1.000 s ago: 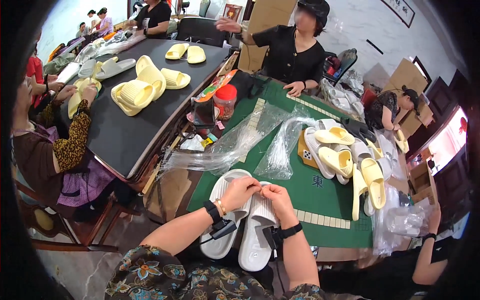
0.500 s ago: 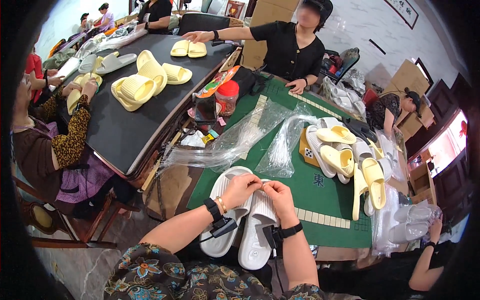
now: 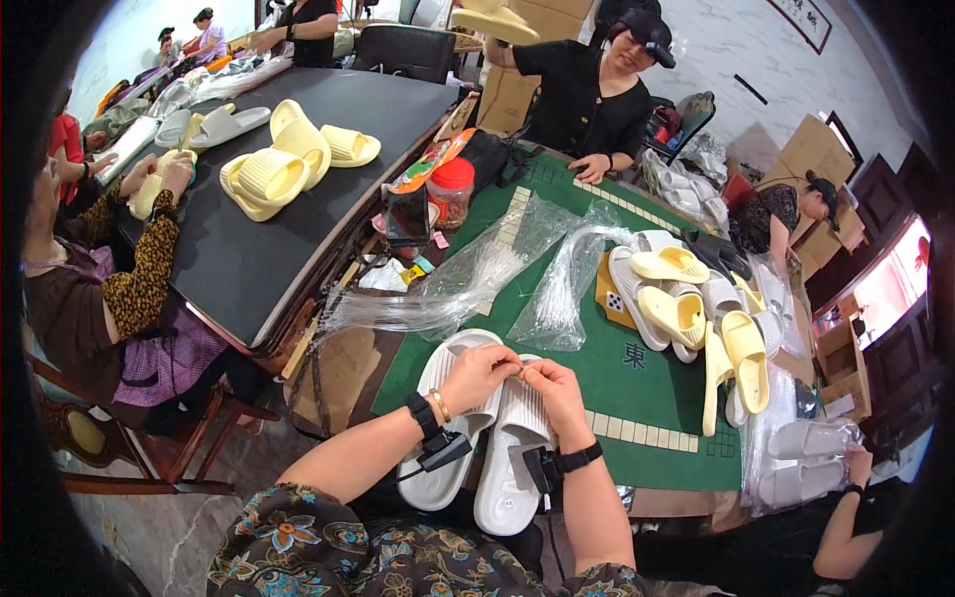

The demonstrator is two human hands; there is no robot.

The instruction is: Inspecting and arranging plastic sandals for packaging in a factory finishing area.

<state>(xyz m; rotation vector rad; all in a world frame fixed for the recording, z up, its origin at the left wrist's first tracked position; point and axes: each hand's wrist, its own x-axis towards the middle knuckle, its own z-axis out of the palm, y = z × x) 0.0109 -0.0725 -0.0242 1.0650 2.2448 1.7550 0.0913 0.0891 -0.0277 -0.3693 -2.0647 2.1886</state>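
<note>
Just in front of me a pair of white slide slippers rests side by side, toes pointing away; they are the left slipper (image 3: pixel 436 480) and the right slipper (image 3: pixel 509 490), with ribbed straps. Above the straps, my left hand (image 3: pixel 476 380) and my right hand (image 3: pixel 558 395) meet fingertip to fingertip, both closed in a pinch. Whatever lies between the fingers is too small to make out. My right hand partly covers the right slipper's strap.
Clear plastic bags (image 3: pixel 552 313) lie on the green mat (image 3: pixel 438 376) beyond my hands. Yellow and grey slippers (image 3: pixel 676 313) are heaped to the right. More yellow slippers (image 3: pixel 267 179) sit on the dark table (image 3: pixel 239 284) at left. A red-lidded jar (image 3: pixel 453 191) stands between. Several co-workers sit around.
The co-worker across has lifted a yellow slipper or pair from the dark table and holds it up. At right, a co-worker's bagged grey slippers have shifted slightly. My hands have barely moved.
</note>
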